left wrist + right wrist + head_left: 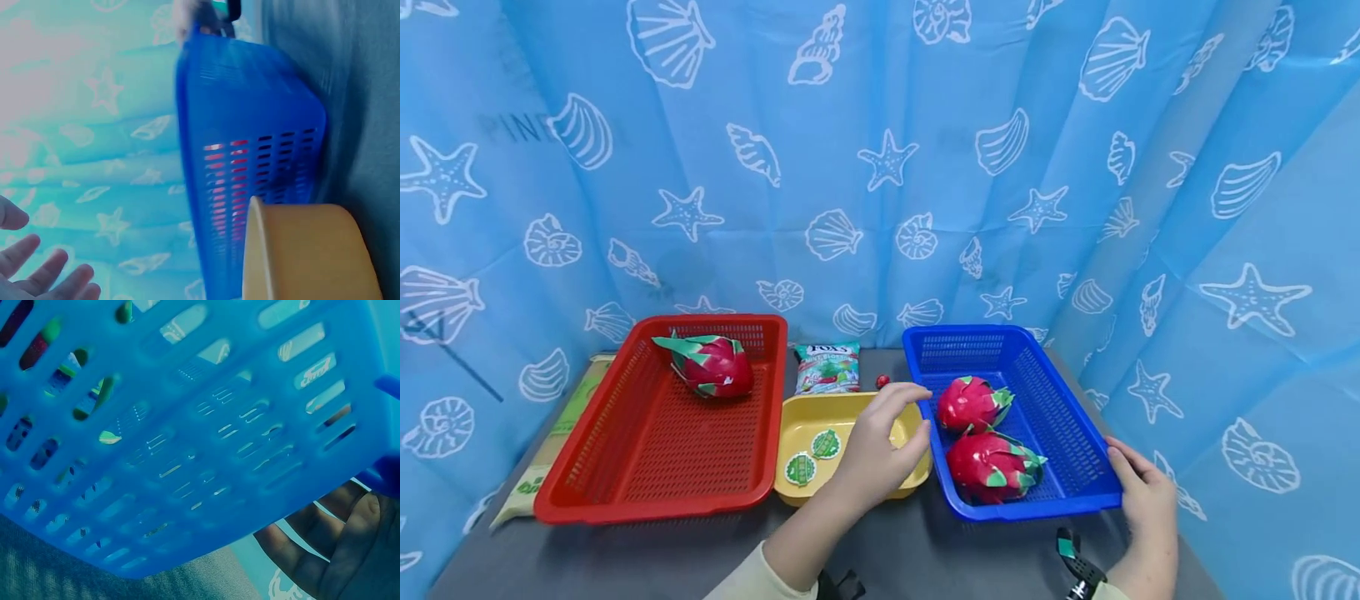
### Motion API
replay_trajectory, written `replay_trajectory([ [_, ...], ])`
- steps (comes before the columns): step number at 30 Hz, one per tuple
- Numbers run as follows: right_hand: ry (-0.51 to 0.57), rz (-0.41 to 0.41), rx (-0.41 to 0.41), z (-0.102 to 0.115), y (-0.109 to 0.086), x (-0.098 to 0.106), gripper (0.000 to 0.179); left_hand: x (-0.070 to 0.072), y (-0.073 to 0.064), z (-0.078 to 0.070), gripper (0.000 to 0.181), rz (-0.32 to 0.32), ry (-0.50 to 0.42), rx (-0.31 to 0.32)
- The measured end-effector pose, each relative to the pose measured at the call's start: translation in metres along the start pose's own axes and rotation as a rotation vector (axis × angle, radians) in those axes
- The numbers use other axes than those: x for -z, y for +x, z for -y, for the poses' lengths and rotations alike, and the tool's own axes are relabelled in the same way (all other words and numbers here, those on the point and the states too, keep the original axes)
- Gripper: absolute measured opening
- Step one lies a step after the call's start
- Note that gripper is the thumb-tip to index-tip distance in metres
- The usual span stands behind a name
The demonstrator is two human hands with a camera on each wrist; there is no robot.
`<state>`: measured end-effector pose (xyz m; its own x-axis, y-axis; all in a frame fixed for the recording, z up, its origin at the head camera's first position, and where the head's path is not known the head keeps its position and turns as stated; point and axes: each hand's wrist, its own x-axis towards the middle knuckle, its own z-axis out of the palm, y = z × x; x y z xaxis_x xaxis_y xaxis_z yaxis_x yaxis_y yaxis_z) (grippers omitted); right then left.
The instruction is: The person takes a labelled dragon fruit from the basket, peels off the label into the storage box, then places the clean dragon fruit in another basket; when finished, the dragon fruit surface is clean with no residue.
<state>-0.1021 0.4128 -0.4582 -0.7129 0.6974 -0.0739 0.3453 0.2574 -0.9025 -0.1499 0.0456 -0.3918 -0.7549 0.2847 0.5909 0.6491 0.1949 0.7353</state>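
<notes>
Left grip (880, 450) wide, near blue perforated plastic basket (1037, 508); right grip (1142, 496) at its right rim, closure we can't tell. Inside, 2 red-green dragon fruits (988, 467): we'd keep basket level.

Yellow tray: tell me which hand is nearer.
Left. In the head view, the left hand overlaps the right part of the yellow tray; the right hand is at the right rim of the blue basket, which lies between it and the tray.
</notes>
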Motion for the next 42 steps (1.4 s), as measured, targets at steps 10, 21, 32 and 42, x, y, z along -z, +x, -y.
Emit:
replay_trajectory([
  [10,-0.025,-0.006,-0.034,0.004,0.000,0.002,0.069,0.065,-0.039,-0.011,0.044,-0.159,0.055,-0.076],
  [21,-0.003,-0.026,-0.031,0.005,0.002,0.006,0.064,0.144,-0.076,-0.009,0.047,-0.407,0.226,0.065],
  [32,0.020,-0.003,-0.058,0.005,0.001,0.001,0.062,0.206,-0.106,0.009,0.042,-0.705,0.337,0.225],
  [42,0.012,0.024,-0.063,0.005,0.003,0.002,0.069,0.246,-0.127,0.040,0.030,-0.966,0.392,0.267],
])
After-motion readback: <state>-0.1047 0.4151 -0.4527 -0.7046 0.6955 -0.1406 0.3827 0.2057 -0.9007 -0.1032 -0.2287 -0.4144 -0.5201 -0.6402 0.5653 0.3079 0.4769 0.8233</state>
